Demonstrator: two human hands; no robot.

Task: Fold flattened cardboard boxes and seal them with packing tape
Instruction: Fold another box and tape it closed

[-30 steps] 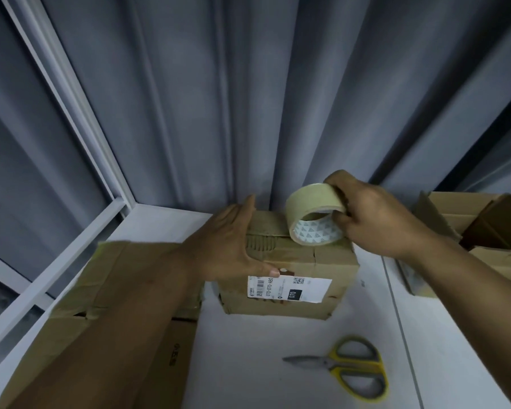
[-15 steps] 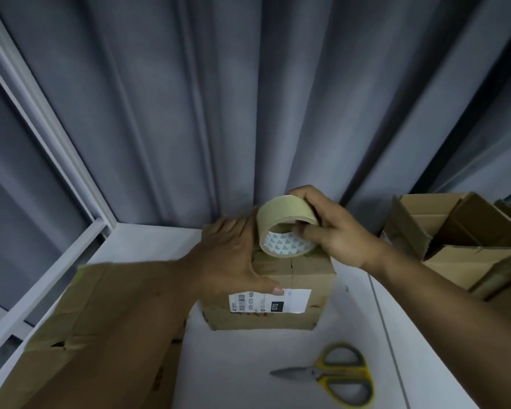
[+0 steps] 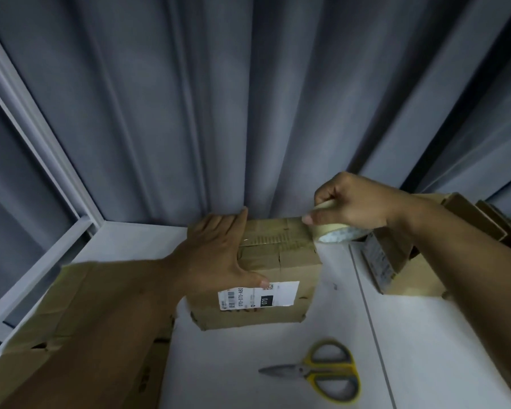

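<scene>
A small folded cardboard box (image 3: 281, 264) with a white shipping label (image 3: 258, 294) on its front stands on the white table. My left hand (image 3: 219, 252) lies flat on the left part of its top, thumb down over the front edge. A strip of clear tape (image 3: 273, 239) runs along the top seam from my left hand to the box's right edge. There my right hand (image 3: 348, 206) grips the roll of packing tape (image 3: 335, 231), held just past the box's top right corner.
Yellow-handled scissors (image 3: 322, 373) lie on the white table (image 3: 248, 364) in front of the box. Flattened cardboard (image 3: 71, 335) is stacked at the left under my forearm. Folded open boxes (image 3: 410, 261) stand at the right. A grey curtain (image 3: 248, 98) hangs right behind the box.
My right hand has pulled the tape roll from the box's middle to its right edge, laying tape along the top. My left hand has stayed flat on the box.
</scene>
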